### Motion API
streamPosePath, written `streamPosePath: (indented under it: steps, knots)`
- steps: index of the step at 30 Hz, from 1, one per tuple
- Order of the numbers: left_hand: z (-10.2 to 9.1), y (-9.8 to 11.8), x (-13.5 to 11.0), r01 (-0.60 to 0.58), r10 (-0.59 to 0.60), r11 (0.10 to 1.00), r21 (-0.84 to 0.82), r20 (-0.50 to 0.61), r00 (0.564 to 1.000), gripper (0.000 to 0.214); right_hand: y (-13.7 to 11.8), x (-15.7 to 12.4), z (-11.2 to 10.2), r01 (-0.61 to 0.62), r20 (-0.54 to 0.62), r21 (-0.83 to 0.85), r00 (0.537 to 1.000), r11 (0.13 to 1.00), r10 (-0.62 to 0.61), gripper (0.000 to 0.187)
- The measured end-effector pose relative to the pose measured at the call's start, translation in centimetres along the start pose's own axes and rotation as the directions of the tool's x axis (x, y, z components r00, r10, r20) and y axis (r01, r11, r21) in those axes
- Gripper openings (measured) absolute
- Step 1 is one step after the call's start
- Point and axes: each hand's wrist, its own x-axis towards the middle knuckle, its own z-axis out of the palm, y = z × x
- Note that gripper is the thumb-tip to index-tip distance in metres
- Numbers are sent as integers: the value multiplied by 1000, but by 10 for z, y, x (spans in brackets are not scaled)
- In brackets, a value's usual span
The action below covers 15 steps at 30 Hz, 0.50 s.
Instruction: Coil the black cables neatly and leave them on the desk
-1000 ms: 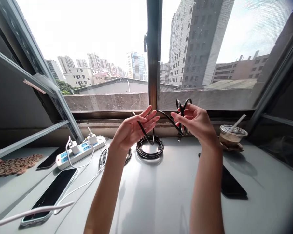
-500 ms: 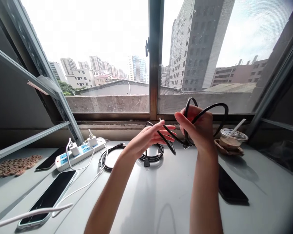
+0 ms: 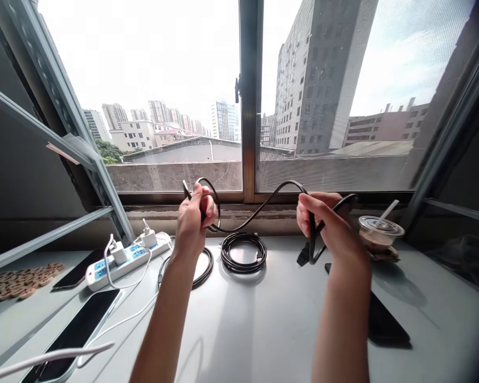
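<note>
1. Since half a second ago the hands have drawn apart: they were close together over the middle of the table [image 3: 263,330], the left with fingers spread. Now a black cable [image 3: 289,182] arcs between them in front of the window frame [image 3: 247,106].
2. The left hand [image 3: 193,218] is closed in a fist round a loop of the cable, held up before the sill.
3. The right hand [image 3: 329,226] is closed on the other stretch; a bight and the plug end hang just below it, clear of the table.
4. Below the span lie a coiled cable [image 3: 243,252] and a second coil [image 3: 201,266], with a power strip [image 3: 123,258] and a phone [image 3: 80,330] to the left.
5. Risk, as a judgement: the dangling plug is near the lidded cup [image 3: 379,231] with its straw, and a swing of the right hand could knock it. The loop in the left fist could tighten into a kink if the span is pulled taut.
6. No brand, label or writing is legible on the strip, cup or cables.
</note>
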Motion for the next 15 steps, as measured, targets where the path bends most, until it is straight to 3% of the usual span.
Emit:
streamPosePath:
  steps: [4, 7, 8, 10, 12, 14, 15]
  knots:
    - [-11, 9, 5, -102, 105, 993, 57, -59, 993, 39, 2, -5, -17, -162, 190, -120, 965, 980, 183, 26]
    - [-17, 11, 7, -190, 200, 976, 104, -94, 975, 41, 11, -5, -24, -287, 196, -174, 927, 942, 319, 29]
    - [-19, 11, 8, -222, 236, 967, 125, -104, 966, 42, 15, -5, -26, -315, 130, -195, 930, 929, 342, 35]
    - [-24, 11, 10, -277, 301, 944, 180, -128, 945, 44, 25, -3, -30, -373, -137, -239, 927, 897, 349, 42]
    - [-29, 11, 12, -304, 342, 927, 222, -157, 927, 47, 34, -1, -35, -423, -449, -212, 843, 881, 297, 42]
    - [-32, 12, 13, -302, 343, 925, 229, -168, 924, 49, 40, 1, -38, -424, -581, -111, 762, 899, 287, 38]
    - [-33, 12, 13, -297, 336, 928, 223, -166, 927, 50, 42, 3, -39, -408, -575, -57, 759, 911, 304, 35]
